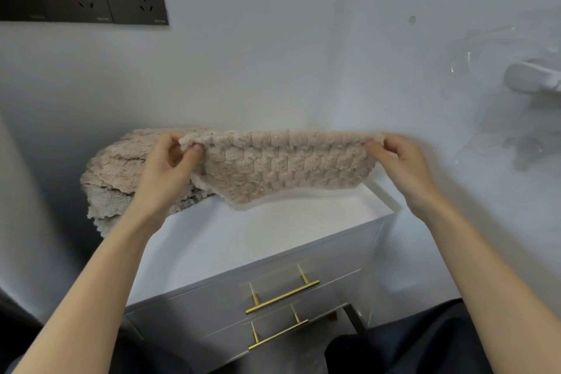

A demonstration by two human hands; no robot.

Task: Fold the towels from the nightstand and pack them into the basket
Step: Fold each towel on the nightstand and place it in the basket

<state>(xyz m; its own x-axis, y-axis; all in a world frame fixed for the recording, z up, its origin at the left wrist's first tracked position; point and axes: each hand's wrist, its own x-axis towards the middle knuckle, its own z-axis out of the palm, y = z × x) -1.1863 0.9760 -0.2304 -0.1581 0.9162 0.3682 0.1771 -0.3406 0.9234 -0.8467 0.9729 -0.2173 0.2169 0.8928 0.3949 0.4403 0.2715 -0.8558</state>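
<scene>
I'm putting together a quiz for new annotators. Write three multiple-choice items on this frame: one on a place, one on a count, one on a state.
1. Where on the white nightstand does the pile of beige fluffy towels lie?
A. at its left end
B. at its right end
C. inside a drawer

2. How many gold bar handles show on the drawer fronts?
A. one
B. two
C. four

3. How is the beige waffle-textured towel held?
A. stretched between the left hand and the right hand
B. lying flat on the top
C. hanging from one hand

Answers:
1 A, the pile overhangs the left edge.
2 B, one handle sits on each of two drawers.
3 A, each hand pinches an upper corner above the top.
</scene>
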